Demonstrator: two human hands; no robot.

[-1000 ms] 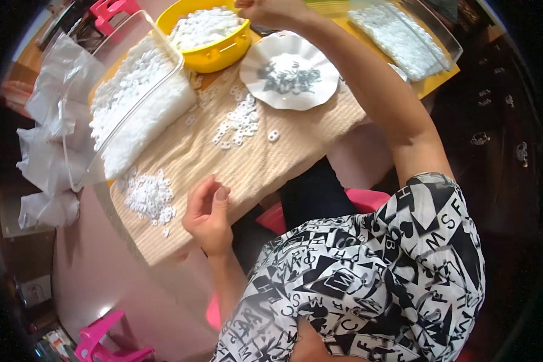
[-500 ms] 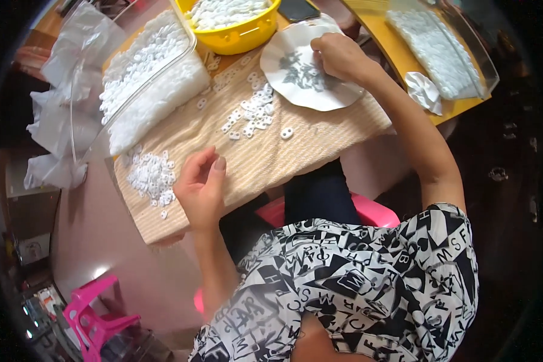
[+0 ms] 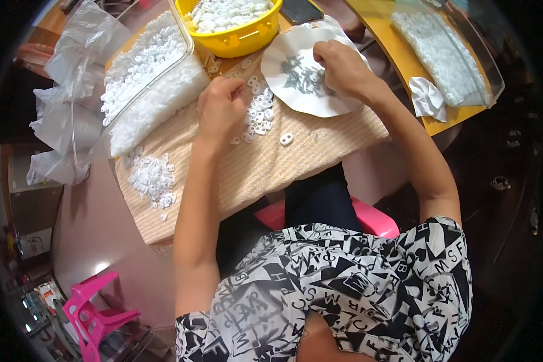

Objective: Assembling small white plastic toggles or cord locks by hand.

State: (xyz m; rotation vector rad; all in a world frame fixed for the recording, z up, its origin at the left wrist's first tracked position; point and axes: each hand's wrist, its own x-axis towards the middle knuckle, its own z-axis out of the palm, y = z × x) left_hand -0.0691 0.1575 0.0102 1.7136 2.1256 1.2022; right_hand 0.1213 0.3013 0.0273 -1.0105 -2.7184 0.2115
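Overhanging white plate point(image 3: 317, 105): right hand point(image 3: 347, 70), fingers point(image 3: 323, 49) curled.

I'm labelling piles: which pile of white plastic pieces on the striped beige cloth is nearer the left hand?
The pile of flat white pieces just right of the left hand; the other pile lies farther off, leftward on the cloth.

Sm. pcs point(image 3: 260, 114) look like smooth plast.; basin point(image 3: 241, 43) = semi-gloss plast.; cloth point(image 3: 301, 160) is ribbed, matt; bag point(image 3: 78, 51) = thin, crinkly plast. w/ sheen; tissue point(image 3: 427, 99) = matt, crumpled paper; phone point(image 3: 301, 11) looks glossy.
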